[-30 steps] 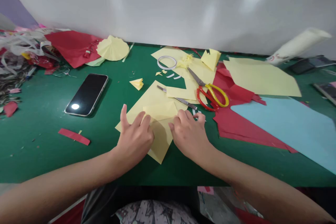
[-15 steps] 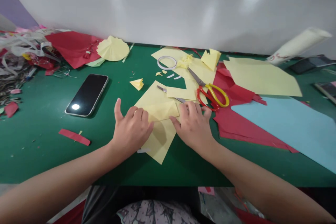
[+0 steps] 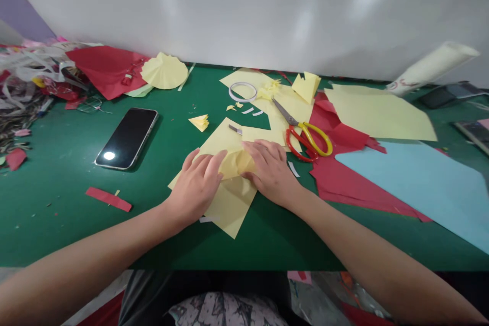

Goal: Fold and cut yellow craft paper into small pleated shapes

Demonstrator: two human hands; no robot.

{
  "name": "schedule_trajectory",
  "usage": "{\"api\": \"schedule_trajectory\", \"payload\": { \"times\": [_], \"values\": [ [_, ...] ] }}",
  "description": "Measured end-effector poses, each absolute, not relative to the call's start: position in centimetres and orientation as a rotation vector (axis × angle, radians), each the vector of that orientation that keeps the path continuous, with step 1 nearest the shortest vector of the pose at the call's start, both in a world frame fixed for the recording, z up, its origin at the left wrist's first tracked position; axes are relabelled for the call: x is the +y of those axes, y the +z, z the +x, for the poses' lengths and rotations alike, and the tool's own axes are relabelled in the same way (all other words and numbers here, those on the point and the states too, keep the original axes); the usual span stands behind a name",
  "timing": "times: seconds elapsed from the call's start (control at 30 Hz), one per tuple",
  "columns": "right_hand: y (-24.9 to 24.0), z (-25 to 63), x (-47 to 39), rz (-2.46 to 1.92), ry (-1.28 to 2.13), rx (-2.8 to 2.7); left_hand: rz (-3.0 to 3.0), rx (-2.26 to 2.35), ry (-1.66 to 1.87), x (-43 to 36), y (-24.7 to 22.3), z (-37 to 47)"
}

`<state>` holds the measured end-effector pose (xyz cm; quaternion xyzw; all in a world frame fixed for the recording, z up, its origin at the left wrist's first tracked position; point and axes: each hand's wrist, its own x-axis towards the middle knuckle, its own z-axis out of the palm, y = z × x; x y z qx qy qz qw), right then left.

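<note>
A folded piece of yellow paper (image 3: 236,163) is pinched between my two hands, its middle buckled upward. My left hand (image 3: 198,181) grips its left end between thumb and fingers. On its right end my right hand (image 3: 269,169) is closed, thumb below and fingers over the top. Beneath lies a larger yellow sheet (image 3: 233,209) with a corner pointing toward me. The grey tip of a cutter (image 3: 235,129) shows behind the folded piece; the rest of it is hidden.
Scissors (image 3: 309,140) with red and yellow handles lie right of my hands. A phone (image 3: 128,137) and a red strip (image 3: 109,199) are at left. Behind are a tape ring (image 3: 243,91) and a small folded yellow piece (image 3: 199,122). Blue paper (image 3: 416,173) covers the right side.
My left hand's thumb has come up onto the paper and its fingers have closed in. My right hand has shifted slightly left, uncovering a white strip. The folded paper now bulges.
</note>
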<state>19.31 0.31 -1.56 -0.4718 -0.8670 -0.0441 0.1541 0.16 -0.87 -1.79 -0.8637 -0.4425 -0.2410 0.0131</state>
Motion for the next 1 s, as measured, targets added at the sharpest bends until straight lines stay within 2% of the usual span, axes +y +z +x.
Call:
{"api": "schedule_trajectory", "payload": {
  "times": [0.2, 0.4, 0.57, 1.0],
  "values": [
    [-0.9, 19.4, -0.1, -1.096, -0.291, -2.444, -2.798, -0.987, -0.836, -1.0, -2.1, -0.1],
    [-0.9, 19.5, -0.2, -1.015, -0.426, -2.344, -2.809, -0.893, -0.877, -1.4, -1.5, 0.2],
    [-0.8, 19.7, 0.0, -1.039, -0.313, -2.417, -2.821, -1.044, -0.889, -1.6, -0.7, 0.3],
    [-1.0, 20.8, 1.3, -1.158, 0.002, -2.502, -2.861, -1.241, -0.530, -0.3, -0.7, -0.4]
  ]
}}
